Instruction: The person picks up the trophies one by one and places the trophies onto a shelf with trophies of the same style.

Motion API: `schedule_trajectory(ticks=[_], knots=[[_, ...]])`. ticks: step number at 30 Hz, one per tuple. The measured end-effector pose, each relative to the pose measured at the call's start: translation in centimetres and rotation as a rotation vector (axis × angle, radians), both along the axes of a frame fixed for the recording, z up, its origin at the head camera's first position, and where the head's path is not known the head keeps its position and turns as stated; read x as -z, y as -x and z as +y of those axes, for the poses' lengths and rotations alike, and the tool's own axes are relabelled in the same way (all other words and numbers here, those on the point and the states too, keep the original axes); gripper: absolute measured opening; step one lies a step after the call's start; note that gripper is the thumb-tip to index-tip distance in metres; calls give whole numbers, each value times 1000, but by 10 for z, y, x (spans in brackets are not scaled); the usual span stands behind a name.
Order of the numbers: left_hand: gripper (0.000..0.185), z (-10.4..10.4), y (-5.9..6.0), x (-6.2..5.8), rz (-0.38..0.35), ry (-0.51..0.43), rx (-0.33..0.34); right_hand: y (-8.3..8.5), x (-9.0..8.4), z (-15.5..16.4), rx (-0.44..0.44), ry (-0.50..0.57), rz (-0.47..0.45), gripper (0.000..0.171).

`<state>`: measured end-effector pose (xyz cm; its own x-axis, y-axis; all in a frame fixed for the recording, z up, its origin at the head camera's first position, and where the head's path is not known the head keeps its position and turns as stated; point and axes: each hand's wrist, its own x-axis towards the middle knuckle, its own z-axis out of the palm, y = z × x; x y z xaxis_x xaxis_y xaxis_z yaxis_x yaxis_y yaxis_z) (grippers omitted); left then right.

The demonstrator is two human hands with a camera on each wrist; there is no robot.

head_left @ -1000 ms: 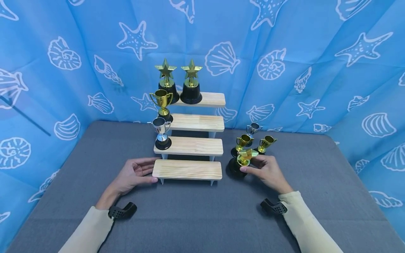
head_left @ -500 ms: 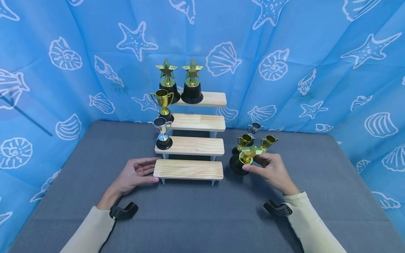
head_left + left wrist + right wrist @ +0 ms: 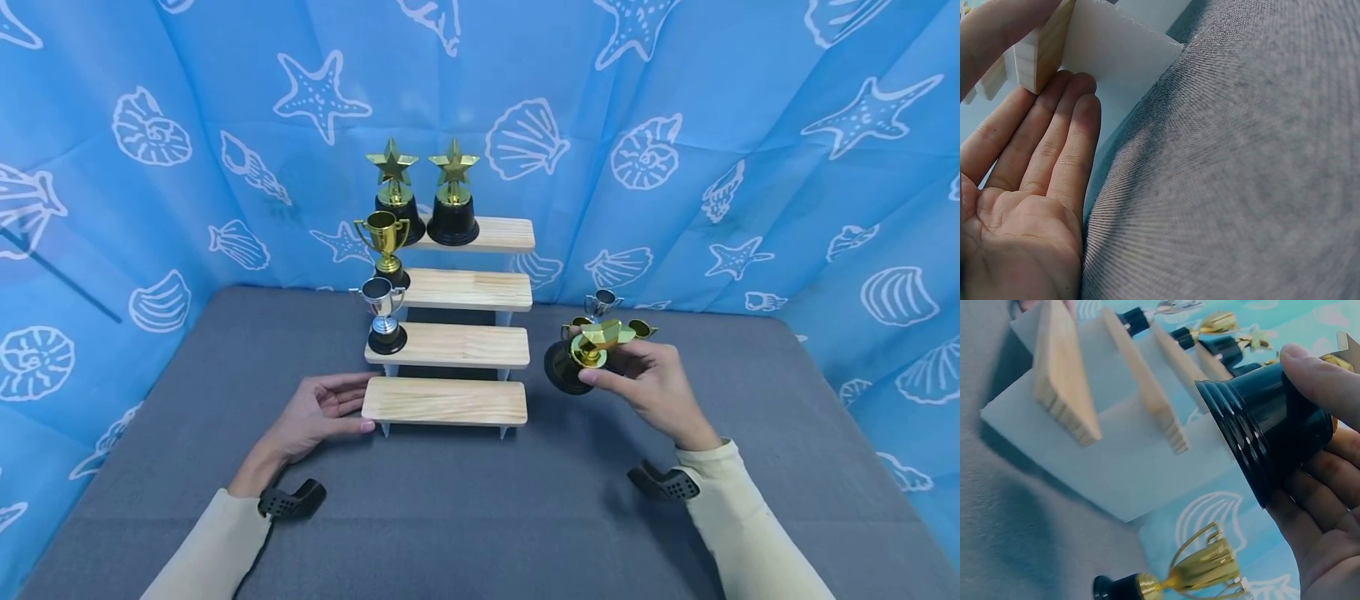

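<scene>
My right hand (image 3: pixel 652 387) grips a gold star trophy (image 3: pixel 573 367) by its black base, tilted and raised off the table, right of the stand. In the right wrist view, thumb and fingers wrap the trophy's base (image 3: pixel 1266 419). My left hand (image 3: pixel 322 417) rests at the left end of the lowest step (image 3: pixel 444 402) of a four-tier wooden stand. In the left wrist view its straight fingers (image 3: pixel 1054 147) touch the step's end (image 3: pixel 1041 56). Two star trophies (image 3: pixel 453 200) stand on the top tier, a gold cup (image 3: pixel 384 237) and a silver cup (image 3: pixel 381 304) on the tiers below.
Behind the held trophy stand a silver cup (image 3: pixel 602 303) and two gold cups, partly hidden; one gold cup (image 3: pixel 1204 572) shows in the right wrist view. A grey cloth covers the table (image 3: pixel 480 517). A blue shell-patterned curtain (image 3: pixel 225 208) hangs behind.
My right hand has lifted the star trophy up from the table, tipping it, and it now covers more of the gold cups behind. The left hand stays at the stand.
</scene>
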<state>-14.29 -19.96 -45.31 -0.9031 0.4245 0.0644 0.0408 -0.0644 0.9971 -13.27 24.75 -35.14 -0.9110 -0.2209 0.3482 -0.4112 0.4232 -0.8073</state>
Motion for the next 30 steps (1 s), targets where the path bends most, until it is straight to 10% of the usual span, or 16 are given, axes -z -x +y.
schedule_trajectory(ticks=[30], knots=[[74, 0, 0, 0, 8, 6, -1, 49, -76, -44, -143, 149, 128, 43]])
